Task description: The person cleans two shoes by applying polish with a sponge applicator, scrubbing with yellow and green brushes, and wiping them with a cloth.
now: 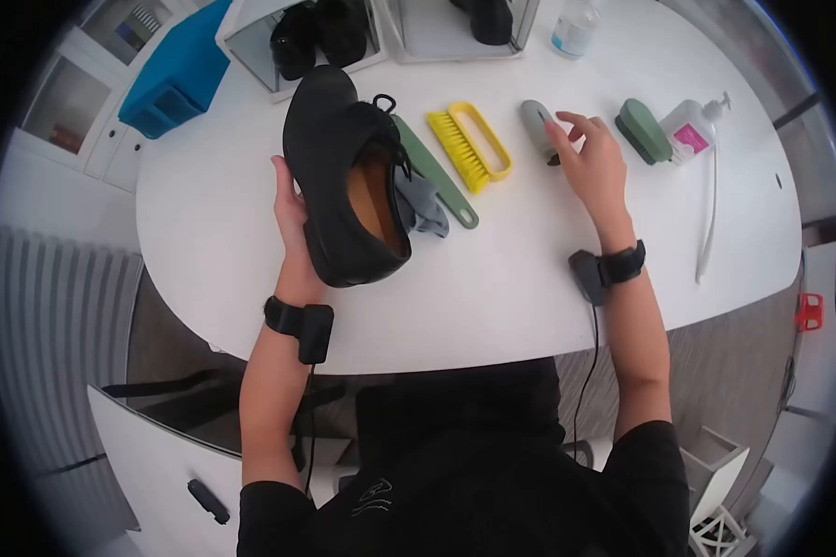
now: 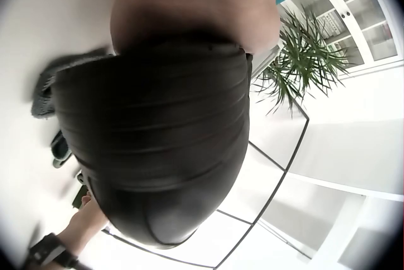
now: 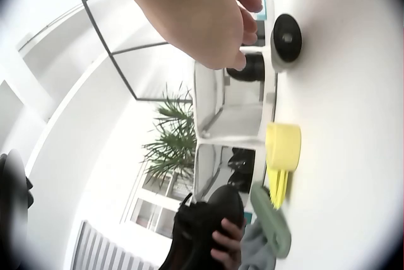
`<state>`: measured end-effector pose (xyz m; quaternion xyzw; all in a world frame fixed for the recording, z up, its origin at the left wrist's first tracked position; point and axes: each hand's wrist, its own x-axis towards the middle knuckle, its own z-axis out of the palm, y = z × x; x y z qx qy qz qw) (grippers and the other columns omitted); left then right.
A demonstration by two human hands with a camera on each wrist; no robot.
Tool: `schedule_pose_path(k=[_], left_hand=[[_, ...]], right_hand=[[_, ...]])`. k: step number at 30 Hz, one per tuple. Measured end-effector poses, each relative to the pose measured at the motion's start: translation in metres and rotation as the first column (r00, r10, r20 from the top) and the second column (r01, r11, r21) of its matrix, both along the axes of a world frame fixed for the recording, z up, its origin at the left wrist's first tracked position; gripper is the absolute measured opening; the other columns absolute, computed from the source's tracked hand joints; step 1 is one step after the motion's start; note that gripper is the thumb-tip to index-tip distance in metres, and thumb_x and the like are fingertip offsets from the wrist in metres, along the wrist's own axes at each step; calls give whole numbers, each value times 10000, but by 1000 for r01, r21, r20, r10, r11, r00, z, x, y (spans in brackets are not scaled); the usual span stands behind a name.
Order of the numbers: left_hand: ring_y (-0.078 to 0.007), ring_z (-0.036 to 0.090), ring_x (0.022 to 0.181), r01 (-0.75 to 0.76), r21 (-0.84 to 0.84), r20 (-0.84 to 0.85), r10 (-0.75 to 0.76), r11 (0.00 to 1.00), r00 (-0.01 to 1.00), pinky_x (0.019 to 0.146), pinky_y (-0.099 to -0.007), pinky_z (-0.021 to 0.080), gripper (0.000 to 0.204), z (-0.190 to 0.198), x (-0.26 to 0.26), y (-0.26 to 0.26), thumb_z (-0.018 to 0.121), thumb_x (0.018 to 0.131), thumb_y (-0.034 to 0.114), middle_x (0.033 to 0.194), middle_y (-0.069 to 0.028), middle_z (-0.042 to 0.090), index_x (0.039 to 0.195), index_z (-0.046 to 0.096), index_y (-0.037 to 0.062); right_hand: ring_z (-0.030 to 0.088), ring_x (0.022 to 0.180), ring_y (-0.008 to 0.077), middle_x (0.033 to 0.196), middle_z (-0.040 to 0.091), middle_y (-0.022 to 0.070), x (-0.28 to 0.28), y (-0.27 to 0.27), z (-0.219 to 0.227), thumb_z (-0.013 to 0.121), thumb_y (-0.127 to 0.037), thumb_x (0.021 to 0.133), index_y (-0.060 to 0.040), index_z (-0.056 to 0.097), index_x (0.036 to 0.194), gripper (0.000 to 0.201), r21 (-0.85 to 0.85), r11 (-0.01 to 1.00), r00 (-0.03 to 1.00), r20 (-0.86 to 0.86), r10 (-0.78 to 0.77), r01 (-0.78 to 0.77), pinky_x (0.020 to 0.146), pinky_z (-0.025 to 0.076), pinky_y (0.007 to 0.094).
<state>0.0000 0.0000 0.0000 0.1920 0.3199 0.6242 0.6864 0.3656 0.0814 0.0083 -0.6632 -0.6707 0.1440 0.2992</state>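
Note:
My left hand (image 1: 293, 218) grips a black lace-up shoe (image 1: 330, 186) from its outer side, holding it above the left part of the white table (image 1: 520, 297). Its tan insole and open collar show in the head view, and the fingers (image 3: 228, 241) wrap over it in the right wrist view. My right hand (image 1: 596, 172) hovers with loosely bent fingers beside a grey rounded device (image 1: 535, 125) that has a black round end (image 3: 288, 38). A gap separates hand and device in the right wrist view, and nothing shows in the fingers.
A yellow brush (image 1: 464, 148), a long green strip (image 1: 450, 195) with a hole and a grey cloth (image 1: 423, 206) lie mid-table. To the right are a green brush (image 1: 643, 132) and a pump bottle (image 1: 692, 135). Shoe boxes (image 1: 395, 51) and a clear bottle (image 1: 577, 30) line the back.

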Motion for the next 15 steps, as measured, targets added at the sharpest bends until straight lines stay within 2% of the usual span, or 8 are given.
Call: schedule_pose_path(k=[2,3,6,8,11,12,14,15], left_hand=[[-327,638,1258,105,-21,80,-103,994,991,1079,-444,531,880,5,1,-3,406,1043,752,1455,-164,610,1541,498,33],[-327,638,1258,120,-24,1,-120,993,993,1079,-444,531,880,16,-10,-2,406,1043,752,1455,-164,610,1541,498,33],[-306,631,1274,190,-67,-28,-192,980,981,1085,-436,527,895,17,4,-9,411,1037,761,1472,-165,601,1540,496,26],[-220,673,1201,190,-72,-98,-196,979,976,1030,-343,556,863,27,24,-19,445,1050,721,1378,-124,672,1498,544,-9],[-205,666,1225,254,-91,-183,-267,963,946,1051,-325,543,847,21,35,-26,447,1060,699,1403,-117,664,1506,533,-17],[-197,650,1264,286,-117,-189,-304,951,934,1088,-328,518,804,20,38,-30,468,1072,665,1422,-120,656,1499,540,-12],[-207,618,1310,377,-136,-275,-401,916,874,1117,-338,493,839,15,33,-34,514,1051,670,1466,-133,618,1534,493,-15],[-216,586,1356,465,-170,-363,-493,869,791,1146,-349,468,887,13,32,-36,560,1030,676,1511,-146,580,1570,446,-18]], right_hand=[[705,889,265,986,718,90,6,8,-13,702,-582,953,-79,765,1259,592,155,987,995,81,-57,44,770,560,375],[705,889,265,986,718,90,-8,10,-27,702,-582,953,-79,765,1259,592,156,985,997,2,-74,73,770,560,375],[700,883,266,978,716,112,-8,7,-15,717,-573,944,-30,764,1205,604,-6,1000,1000,4,10,-10,761,557,374],[710,948,235,1040,737,127,-10,5,-6,757,-545,925,6,746,1187,610,-188,981,997,-77,32,-46,791,560,375],[704,1074,204,1125,752,139,6,18,-16,791,-489,923,33,690,1259,629,-156,968,931,-340,134,-196,865,550,350],[704,1074,204,1125,752,139,4,14,-9,791,-489,923,33,690,1259,629,-154,969,934,-332,134,-194,865,550,350],[682,1146,193,1184,747,121,-10,-6,15,823,-353,939,39,621,1330,590,46,940,629,-732,261,-337,973,529,334],[682,1146,193,1184,747,121,-16,-12,20,823,-353,939,39,621,1330,590,42,938,633,-728,264,-343,973,529,334]])
